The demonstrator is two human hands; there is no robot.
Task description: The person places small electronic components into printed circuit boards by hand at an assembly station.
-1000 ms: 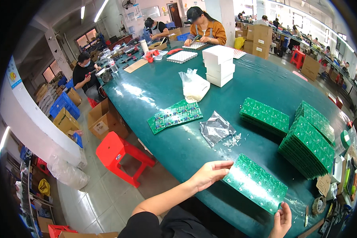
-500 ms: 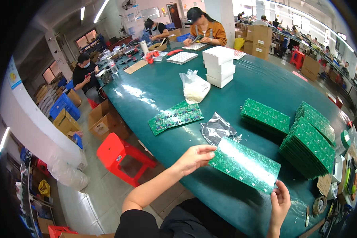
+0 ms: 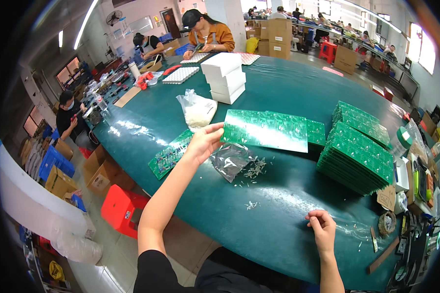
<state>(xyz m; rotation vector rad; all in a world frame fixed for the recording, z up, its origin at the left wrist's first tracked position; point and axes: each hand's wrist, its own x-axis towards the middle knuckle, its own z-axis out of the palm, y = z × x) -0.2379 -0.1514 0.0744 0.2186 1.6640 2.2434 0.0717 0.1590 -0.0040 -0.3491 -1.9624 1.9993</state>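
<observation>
My left hand (image 3: 205,144) grips the left edge of a green circuit board (image 3: 266,131), thumb and fingers pinching it, and holds it up over the table. The board's face catches a bright glare. Behind it, a low stack of green boards (image 3: 316,132) is partly hidden. Lower right, my right hand (image 3: 321,228) hovers near the table with fingers curled in and nothing visible in them. Beneath the raised board lie a clear plastic bag (image 3: 232,161) and a small pile of tiny pale parts (image 3: 255,169). Partly behind my left hand rests a board fitted with components (image 3: 167,157).
Tall stacks of green boards (image 3: 355,158) stand at right, beside cluttered tools and a roll (image 3: 387,222). White boxes (image 3: 224,78) and a bag of pale pieces (image 3: 198,110) sit farther back. A red stool (image 3: 122,210) is left of the green table (image 3: 288,85). Other people work beyond.
My right hand has let go of the board and drawn back. My left hand has carried the board up and away, toward the low stack. The whole view has shifted rightward.
</observation>
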